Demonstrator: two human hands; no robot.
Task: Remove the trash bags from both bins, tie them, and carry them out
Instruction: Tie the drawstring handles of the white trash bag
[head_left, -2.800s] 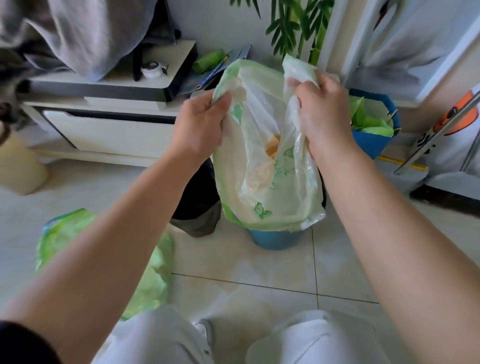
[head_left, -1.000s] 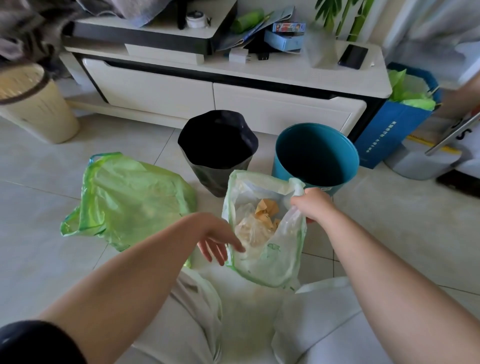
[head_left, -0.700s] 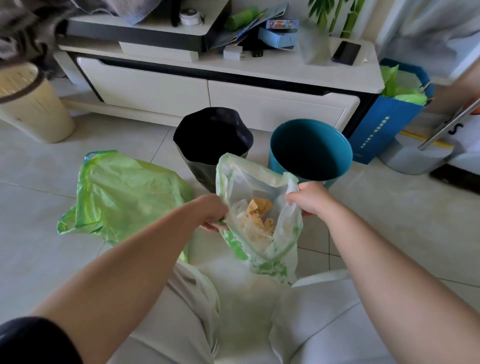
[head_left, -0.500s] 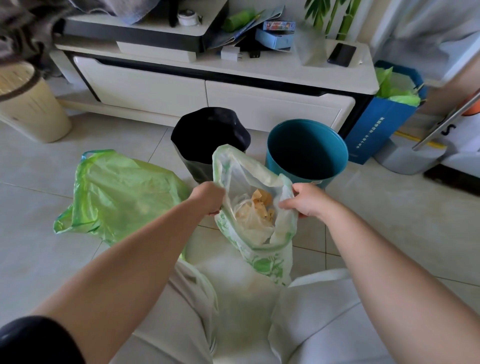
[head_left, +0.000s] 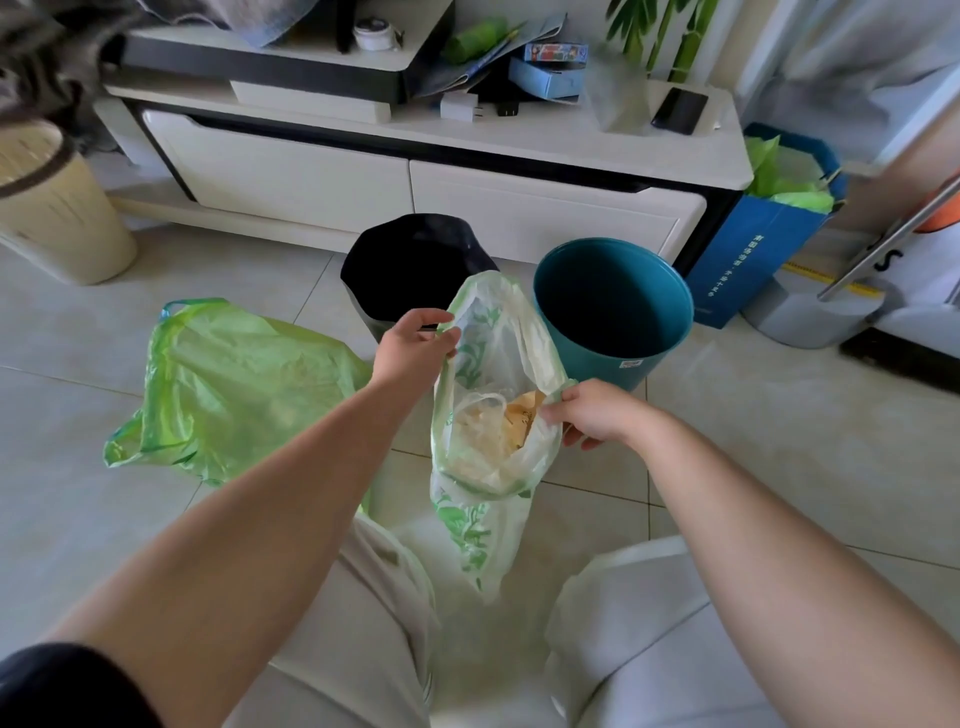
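A clear trash bag with green print (head_left: 488, 441) hangs open between my hands above my knees, crumpled paper and plastic visible inside. My left hand (head_left: 413, 348) pinches the bag's far left rim. My right hand (head_left: 592, 413) grips the near right rim. A second, green trash bag (head_left: 234, 384) lies untied on the floor to the left. Behind them stand a black bin (head_left: 415, 260) and a teal bin (head_left: 615, 306), both showing dark insides with no bag.
A white TV cabinet (head_left: 415, 171) with clutter on top runs along the back. A beige basket (head_left: 52, 202) stands at far left. A blue paper bag with green stuffing (head_left: 769, 228) and a grey appliance base (head_left: 810, 317) sit at right. Tiled floor surrounds me.
The clear bag, earlier held up over the teal bin, now hangs lower in front of the bins. My left hand let go, took the rim again and slid up its far edge.
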